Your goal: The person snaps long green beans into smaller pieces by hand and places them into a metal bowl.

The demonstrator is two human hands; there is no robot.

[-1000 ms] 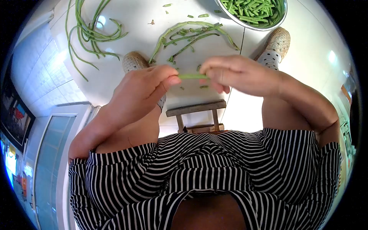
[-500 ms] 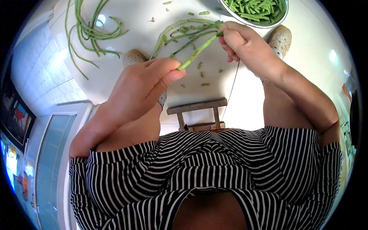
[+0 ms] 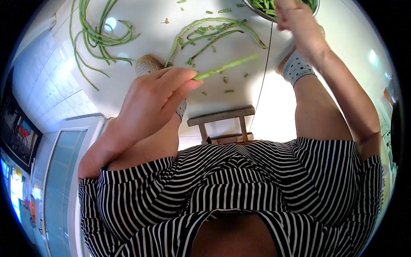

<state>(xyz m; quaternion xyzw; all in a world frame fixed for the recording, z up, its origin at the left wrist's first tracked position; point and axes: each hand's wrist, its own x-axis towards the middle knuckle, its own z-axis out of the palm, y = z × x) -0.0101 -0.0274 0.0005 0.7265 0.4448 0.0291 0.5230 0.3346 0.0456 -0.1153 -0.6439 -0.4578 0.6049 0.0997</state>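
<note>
Between the thumb and fingers of my left hand [image 3: 158, 92] is a green long bean [image 3: 227, 66], pinched at one end. The free end of that bean points up to the right and is blurred. At the rim of a metal bowl [image 3: 262, 15] is my right hand [image 3: 297, 21], its fingers smeared by motion, so I cannot make out whether they hold anything. Cut bean pieces [image 3: 262, 5] show in the bowl, partly covered by this hand. Below the bowl, on the floor, lie several discoloured long beans [image 3: 218, 40] and short scraps [image 3: 229, 91].
A bundle of uncut long beans [image 3: 98, 40] lies on the tiled floor at upper left. My shoe [image 3: 148, 65] is beside the beans. A small wooden stool [image 3: 221, 115] stands between my legs, and a white-framed door [image 3: 62, 171] is at left.
My right hand has let go of the bean's far end and moved up and right to the bowl. The left hand keeps hold of the bean, almost in place.
</note>
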